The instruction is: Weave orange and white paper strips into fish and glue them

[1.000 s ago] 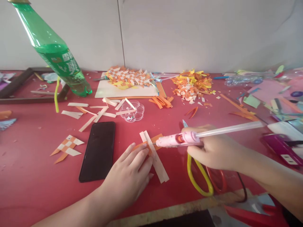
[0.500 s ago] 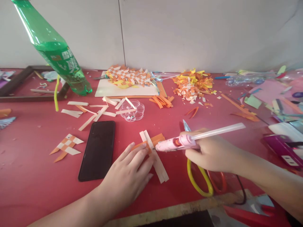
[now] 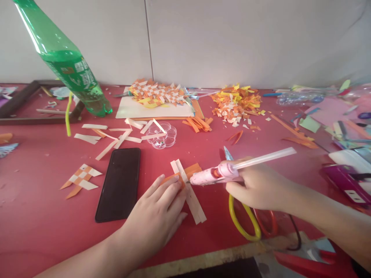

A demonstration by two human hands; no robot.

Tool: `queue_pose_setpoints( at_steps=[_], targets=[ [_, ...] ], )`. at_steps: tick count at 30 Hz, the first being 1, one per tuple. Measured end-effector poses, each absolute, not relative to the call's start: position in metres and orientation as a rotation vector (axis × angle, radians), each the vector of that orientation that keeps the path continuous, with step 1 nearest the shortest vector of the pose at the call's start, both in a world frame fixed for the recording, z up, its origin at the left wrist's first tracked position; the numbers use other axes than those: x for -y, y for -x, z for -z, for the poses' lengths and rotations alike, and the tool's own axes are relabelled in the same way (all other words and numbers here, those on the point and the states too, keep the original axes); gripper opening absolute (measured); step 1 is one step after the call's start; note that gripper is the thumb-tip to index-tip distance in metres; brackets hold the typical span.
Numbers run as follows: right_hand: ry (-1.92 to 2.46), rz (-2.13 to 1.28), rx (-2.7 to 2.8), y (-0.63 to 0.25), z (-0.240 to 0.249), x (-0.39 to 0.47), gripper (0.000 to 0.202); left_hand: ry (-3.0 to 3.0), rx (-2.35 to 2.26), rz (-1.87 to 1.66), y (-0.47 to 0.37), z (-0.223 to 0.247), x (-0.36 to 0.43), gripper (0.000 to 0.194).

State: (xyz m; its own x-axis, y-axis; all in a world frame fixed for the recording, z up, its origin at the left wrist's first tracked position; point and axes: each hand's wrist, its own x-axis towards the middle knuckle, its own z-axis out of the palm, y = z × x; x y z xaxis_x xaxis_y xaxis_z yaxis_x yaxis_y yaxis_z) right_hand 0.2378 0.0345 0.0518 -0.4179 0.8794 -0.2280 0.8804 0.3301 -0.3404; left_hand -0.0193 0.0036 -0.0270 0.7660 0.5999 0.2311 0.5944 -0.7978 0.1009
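My left hand (image 3: 158, 210) lies palm down with its fingers stretched over orange paper strips (image 3: 193, 169), pressing them to the table. Pale paper strips (image 3: 195, 204) cross the orange ones at a slant. Closed around a pink hot glue gun (image 3: 214, 175) is my right hand (image 3: 255, 185). A long clear glue stick (image 3: 266, 157) juts from the gun's back end. The nozzle points left, at the crossing of the strips; whether it touches them I cannot tell. Below my right hand lie scissors with a yellow handle loop (image 3: 245, 218) and a red one, partly hidden.
A black phone (image 3: 118, 185) lies left of my left hand, beside a woven paper fish (image 3: 82, 179). Farther back are a green bottle (image 3: 74, 73), loose pale strips (image 3: 123, 137), a clear flower-shaped tray (image 3: 171, 135), piled woven fish (image 3: 158, 92) and orange-yellow scraps (image 3: 237, 102).
The glue gun and its stick have shifted very slightly left, the stick's far end most. My left hand and the paper strips stay almost in place.
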Motion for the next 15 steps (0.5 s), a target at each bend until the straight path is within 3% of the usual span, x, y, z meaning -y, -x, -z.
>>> queue_pose_setpoints(
  at_steps=[15],
  targets=[
    [-1.742, 0.518, -2.472, -0.2395, -0.0572, -0.0332, 0.009, -2.907, -0.996, -0.386, 0.018, 0.0263, -0.0043, 0.039]
  ],
)
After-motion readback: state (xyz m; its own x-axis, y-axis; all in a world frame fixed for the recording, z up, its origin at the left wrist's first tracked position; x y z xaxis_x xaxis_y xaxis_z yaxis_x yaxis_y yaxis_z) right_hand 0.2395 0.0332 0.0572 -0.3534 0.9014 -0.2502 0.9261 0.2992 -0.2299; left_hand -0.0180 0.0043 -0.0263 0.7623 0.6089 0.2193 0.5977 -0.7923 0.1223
